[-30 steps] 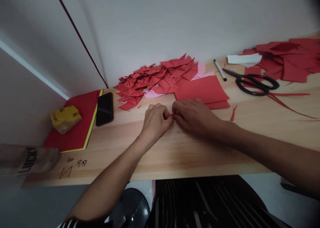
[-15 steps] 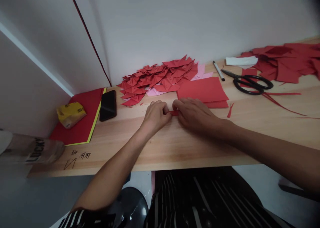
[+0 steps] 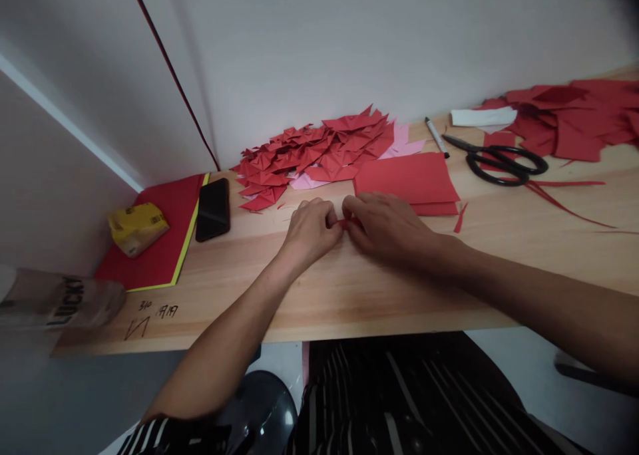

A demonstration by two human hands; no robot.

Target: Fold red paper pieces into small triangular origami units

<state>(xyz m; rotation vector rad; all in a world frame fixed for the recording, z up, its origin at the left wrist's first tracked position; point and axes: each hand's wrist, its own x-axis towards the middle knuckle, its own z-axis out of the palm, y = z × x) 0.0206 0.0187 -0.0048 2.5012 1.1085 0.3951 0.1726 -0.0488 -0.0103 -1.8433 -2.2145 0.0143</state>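
One small red paper piece lies on the table, pinched from both sides: the left hand nips its left end, the right hand its right end, fingertips nearly meeting. Its long axis seems to run left to right between them, though little shows. Just behind lie flat red sheets and a folded pile; scissors sit well to the right.

My left hand and right hand meet near the middle of the wooden table, fingertips pinching a small red paper piece pressed flat on it. Just behind my right hand lie red sheets; a heap of folded red pieces sits against the back edge. Black scissors lie toward the right end, a black phone toward the left.
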